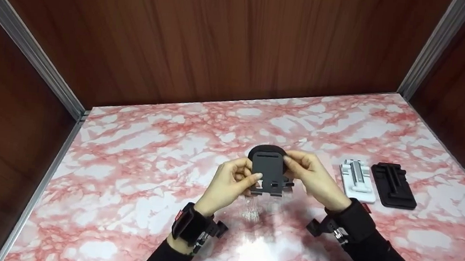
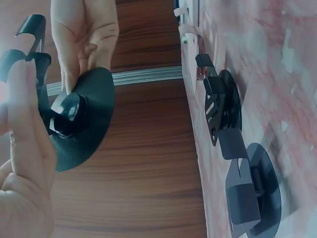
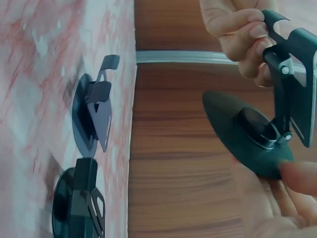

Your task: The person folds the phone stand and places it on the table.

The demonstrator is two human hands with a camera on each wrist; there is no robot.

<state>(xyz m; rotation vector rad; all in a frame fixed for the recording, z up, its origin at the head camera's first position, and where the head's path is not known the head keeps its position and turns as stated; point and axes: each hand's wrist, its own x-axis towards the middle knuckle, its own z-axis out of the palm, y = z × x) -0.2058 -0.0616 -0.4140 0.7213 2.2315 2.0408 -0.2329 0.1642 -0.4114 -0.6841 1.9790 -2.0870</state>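
Observation:
A dark phone stand [image 1: 267, 168] with a flat slotted plate and a round base is held up off the table between both hands. My left hand [image 1: 231, 182] pinches the lower part of its plate, thumb in front. On the other side my right hand [image 1: 314, 176] pinches the edge of the round base near the top. In the left wrist view the disc base [image 2: 96, 124] faces sideways, joined to the plate by a hinge. Seen in the right wrist view, the stand's arm [image 3: 282, 94] is folded out from the disc, with fingers at both ends.
To the right lie a folded white phone stand [image 1: 358, 185] and a folded black phone stand [image 1: 395, 186] on the marbled table [image 1: 146, 173]. Both wrist views show a grey round-based stand [image 2: 242, 198] and a black one [image 2: 218, 104] on the table. Wooden panels [image 1: 225, 39] enclose the table.

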